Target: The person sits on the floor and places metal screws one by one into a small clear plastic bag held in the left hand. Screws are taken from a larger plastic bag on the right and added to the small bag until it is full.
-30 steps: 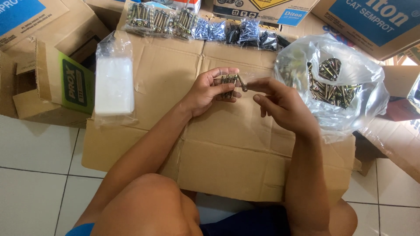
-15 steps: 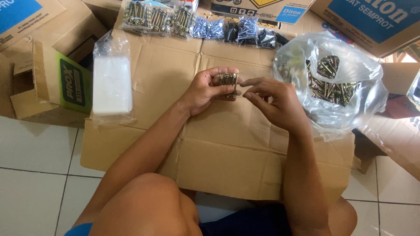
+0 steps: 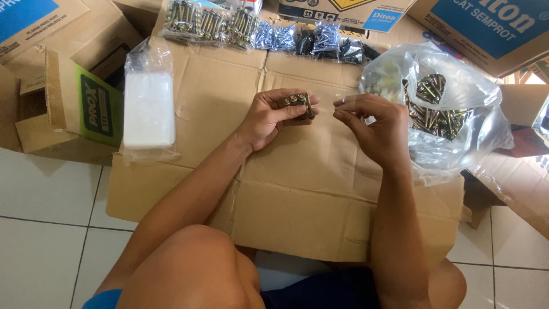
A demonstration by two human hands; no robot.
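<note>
While left fingers [image 3: 286,111] clamp brass screws [image 3: 298,103], pinched right fingers [image 3: 349,109] near clear screw bag [image 3: 457,114].

Person, head view. Both forearms are left bare; no sleeves, watch, rings or gloves are seen on the left hand [image 3: 269,117] or the right hand [image 3: 372,129]. Dark navy shorts are worn, seen at 6 o'clock. A bright blue patch of cloth is glimpsed at 7 o'clock.

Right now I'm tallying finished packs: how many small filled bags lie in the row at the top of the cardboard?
7 or so: three of brassy screws on the left, two bluish in the middle, two darker on the right. They overlap, so some may be hidden.
</note>
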